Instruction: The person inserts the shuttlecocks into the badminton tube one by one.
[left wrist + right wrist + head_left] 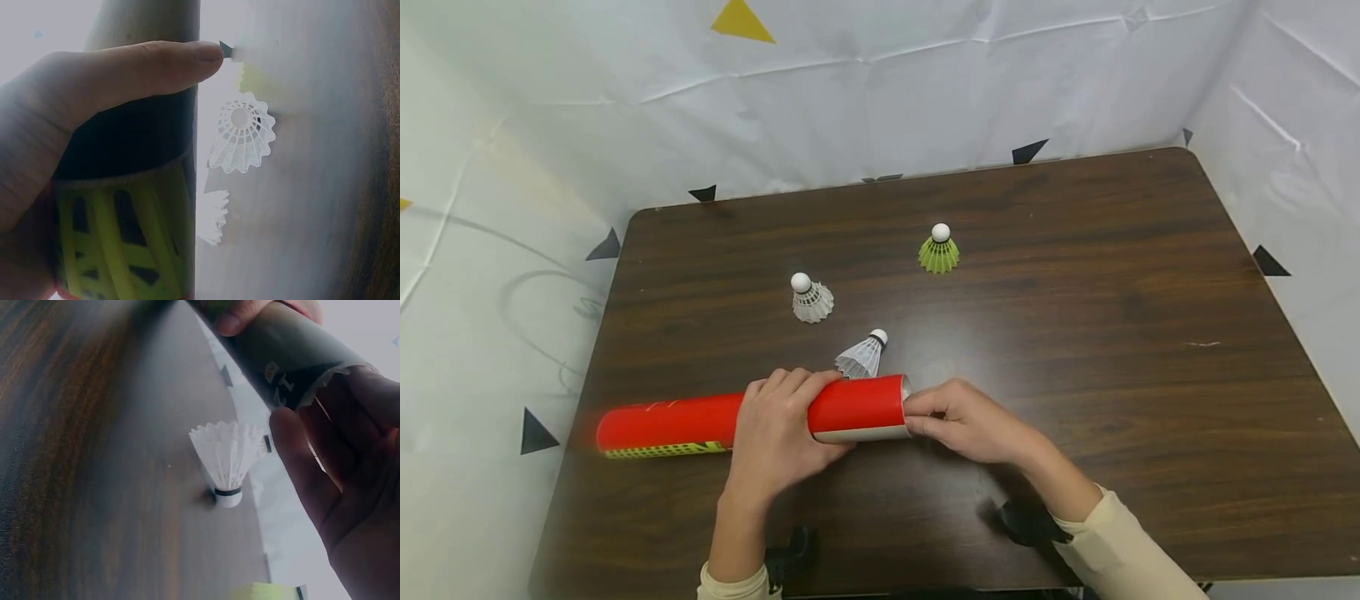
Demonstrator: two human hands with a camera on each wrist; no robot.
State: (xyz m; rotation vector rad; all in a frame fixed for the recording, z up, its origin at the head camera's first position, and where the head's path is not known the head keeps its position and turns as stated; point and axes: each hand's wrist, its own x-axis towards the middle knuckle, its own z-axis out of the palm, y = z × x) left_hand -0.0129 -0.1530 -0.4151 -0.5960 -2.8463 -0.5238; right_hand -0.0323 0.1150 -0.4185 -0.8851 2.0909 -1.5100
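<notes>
A long red shuttlecock tube (857, 404) with a yellow-green pattern lies sideways over the front of the table. My left hand (782, 429) grips it from above around its middle, and in the left wrist view the thumb (150, 69) lies across it. At the tube's right end is its mouth, where the fingers of my right hand (970, 421) reach in at the rim. A jagged pale edge shows at that mouth in the right wrist view; what the hidden fingertips hold I cannot tell. Just behind the tube rests a white shuttlecock (861, 357).
Another white shuttlecock (812, 300) stands farther back on the left, its cork tilted up. A yellow-green shuttlecock (939, 250) with a white cork sits near the back middle of the dark wooden table (1112, 333). White sheeting (887, 100) walls off the back and sides.
</notes>
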